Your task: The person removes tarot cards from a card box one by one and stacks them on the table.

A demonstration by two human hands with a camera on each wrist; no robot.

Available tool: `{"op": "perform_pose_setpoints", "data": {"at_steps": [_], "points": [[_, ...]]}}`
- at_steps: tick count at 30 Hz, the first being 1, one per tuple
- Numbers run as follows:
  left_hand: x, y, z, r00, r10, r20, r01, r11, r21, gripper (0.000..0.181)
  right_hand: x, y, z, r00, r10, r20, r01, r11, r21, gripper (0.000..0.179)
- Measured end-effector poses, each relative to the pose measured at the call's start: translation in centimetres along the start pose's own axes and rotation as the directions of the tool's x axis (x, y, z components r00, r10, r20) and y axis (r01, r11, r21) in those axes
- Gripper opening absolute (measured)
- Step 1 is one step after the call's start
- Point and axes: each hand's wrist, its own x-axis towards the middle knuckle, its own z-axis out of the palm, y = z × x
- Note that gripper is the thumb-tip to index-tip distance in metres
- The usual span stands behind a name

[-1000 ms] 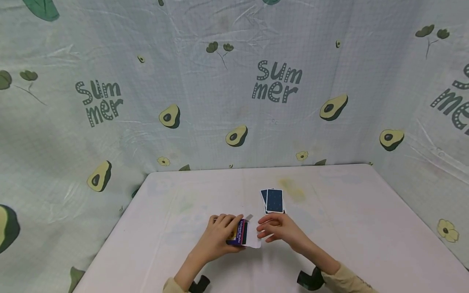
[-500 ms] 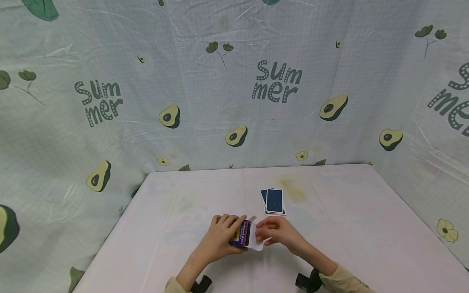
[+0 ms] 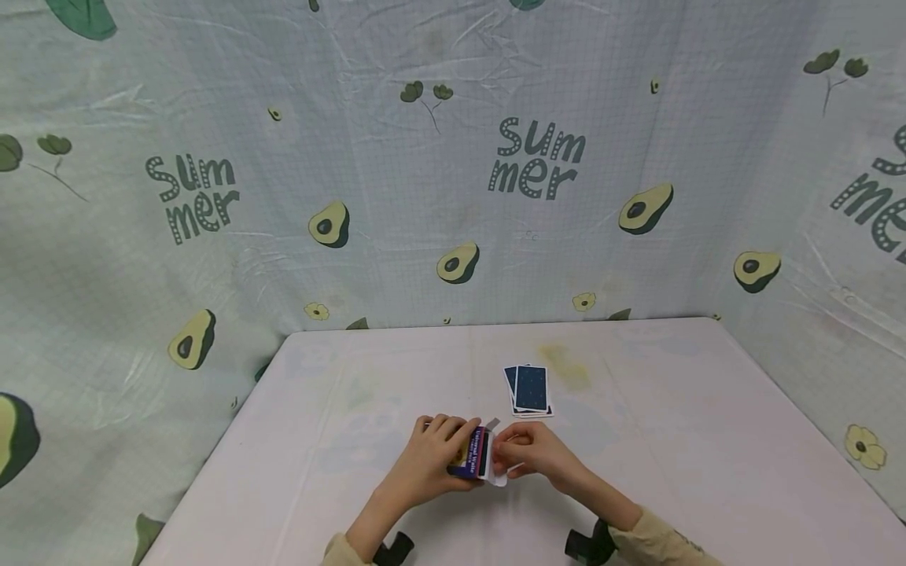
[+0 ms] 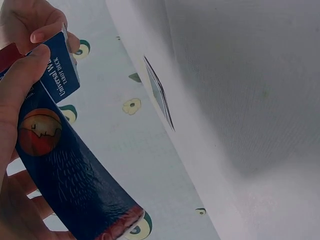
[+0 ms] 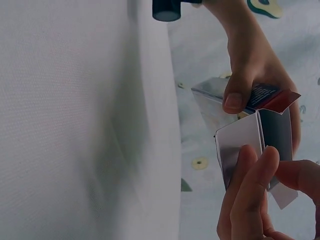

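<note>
A dark blue tarot deck box [image 3: 467, 457] is held over the table by my left hand [image 3: 428, 460], its thumb on the top and fingers around the far side. The left wrist view shows a round face picture on the box [image 4: 75, 170] and a lettered end flap [image 4: 61, 70]. My right hand [image 3: 535, 454] is at the open end, fingers curled. In the right wrist view, its fingertips [image 5: 245, 155] lie against a white panel [image 5: 239, 137], the thumb on the other side of the edge, pinching it. What lies inside the box is mostly hidden.
A small stack of dark blue-backed cards [image 3: 531, 389] lies farther back on the white table [image 3: 396, 369], slightly fanned. Black wrist cameras [image 3: 591, 542] are strapped to both wrists. A fabric backdrop [image 3: 382, 157] with avocado prints rises behind and beside the table.
The left hand and box have shifted slightly to the right. My right fingers have moved in from near the flap and closed on it. The cards on the table stay put.
</note>
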Motion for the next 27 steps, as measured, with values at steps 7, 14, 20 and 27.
{"op": "perform_pose_setpoints", "data": {"at_steps": [7, 14, 20, 27], "points": [[0.26, 0.24, 0.15, 1.0, 0.003, 0.0, -0.003, 1.0, 0.011, 0.079, 0.04, 0.01, 0.41, 0.999, 0.036, -0.026, -0.036, 0.999, 0.011, 0.032], [0.52, 0.63, 0.18, 1.0, -0.002, 0.018, 0.002, 1.0, 0.0, 0.078, 0.05, 0.14, 0.76, 0.999, 0.046, -0.022, -0.045, 0.998, 0.032, 0.033], [0.6, 0.77, 0.13, 0.999, -0.014, 0.039, 0.014, 1.0, -0.004, 0.079, 0.1, 0.11, 0.81, 0.998, 0.056, -0.03, -0.056, 0.998, 0.024, 0.031], [0.64, 0.82, 0.21, 0.999, -0.02, 0.048, 0.02, 1.0, -0.003, 0.079, 0.27, 0.32, 0.81, 0.997, 0.068, -0.045, -0.069, 0.998, -0.006, 0.025]]}}
